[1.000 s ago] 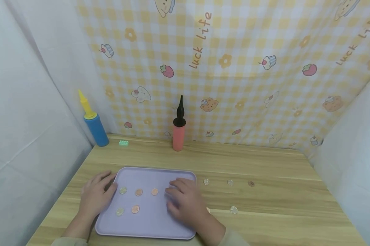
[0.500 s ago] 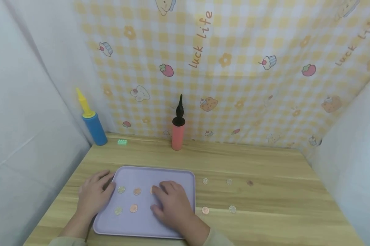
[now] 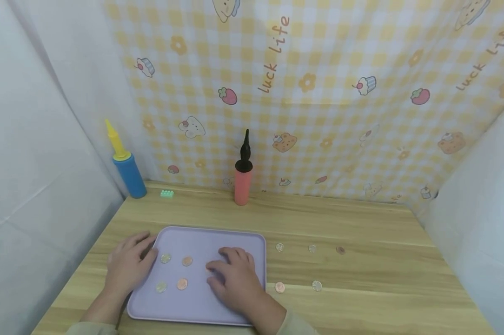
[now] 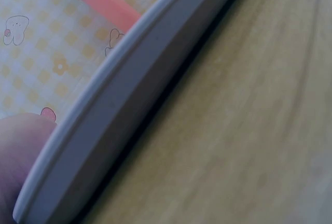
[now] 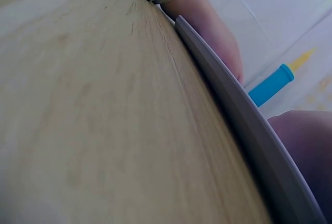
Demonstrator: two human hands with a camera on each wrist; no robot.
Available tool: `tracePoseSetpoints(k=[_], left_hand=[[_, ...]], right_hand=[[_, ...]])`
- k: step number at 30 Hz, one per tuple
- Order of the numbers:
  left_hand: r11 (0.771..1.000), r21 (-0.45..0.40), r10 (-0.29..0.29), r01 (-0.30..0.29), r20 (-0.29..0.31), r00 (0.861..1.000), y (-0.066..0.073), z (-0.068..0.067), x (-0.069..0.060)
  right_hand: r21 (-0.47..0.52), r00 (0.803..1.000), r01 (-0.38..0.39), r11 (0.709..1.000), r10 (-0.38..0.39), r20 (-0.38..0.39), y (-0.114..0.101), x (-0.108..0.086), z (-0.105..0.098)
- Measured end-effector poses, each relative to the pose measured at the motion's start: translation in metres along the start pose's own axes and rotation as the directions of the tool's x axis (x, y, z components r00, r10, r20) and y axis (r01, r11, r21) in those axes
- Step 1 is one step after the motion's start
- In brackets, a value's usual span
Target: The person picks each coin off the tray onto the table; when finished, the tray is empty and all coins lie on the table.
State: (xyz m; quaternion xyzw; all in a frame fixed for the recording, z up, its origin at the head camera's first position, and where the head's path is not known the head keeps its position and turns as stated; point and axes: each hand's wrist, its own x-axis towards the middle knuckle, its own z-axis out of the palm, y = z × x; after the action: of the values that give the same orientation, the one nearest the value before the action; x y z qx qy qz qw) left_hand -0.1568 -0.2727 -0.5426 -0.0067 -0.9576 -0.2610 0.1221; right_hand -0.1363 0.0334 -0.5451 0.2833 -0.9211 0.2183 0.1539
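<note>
Worktop, wood-grained. Lilac tray, near its front edge. My left hand: fingers slack, gripping nothing, at the tray's left rim. My right hand: over the tray's right half, forefinger at a copper coin; whether it pinches, I cannot tell. Tray's left half: four coins. Beyond its right edge: five loose coins.

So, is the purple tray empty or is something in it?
Not empty: four coins show plainly inside the purple tray, left of the right hand.
</note>
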Motion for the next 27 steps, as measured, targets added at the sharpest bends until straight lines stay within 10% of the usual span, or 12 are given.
tracePoseSetpoints(k=[18, 27], left_hand=[[1.000, 0.004, -0.009, 0.009, 0.015, 1.000, -0.0010, -0.0001, -0.0001], [1.000, 0.005, -0.008, 0.008, 0.012, 1.000, -0.0008, -0.0003, 0.0004]], right_hand=[[0.219, 0.982, -0.178, 0.959, 0.157, 0.109, 0.0002, 0.0047, -0.0076], [0.257, 0.999, 0.003, 0.966, 0.008, -0.042, 0.0032, 0.0041, -0.0023]])
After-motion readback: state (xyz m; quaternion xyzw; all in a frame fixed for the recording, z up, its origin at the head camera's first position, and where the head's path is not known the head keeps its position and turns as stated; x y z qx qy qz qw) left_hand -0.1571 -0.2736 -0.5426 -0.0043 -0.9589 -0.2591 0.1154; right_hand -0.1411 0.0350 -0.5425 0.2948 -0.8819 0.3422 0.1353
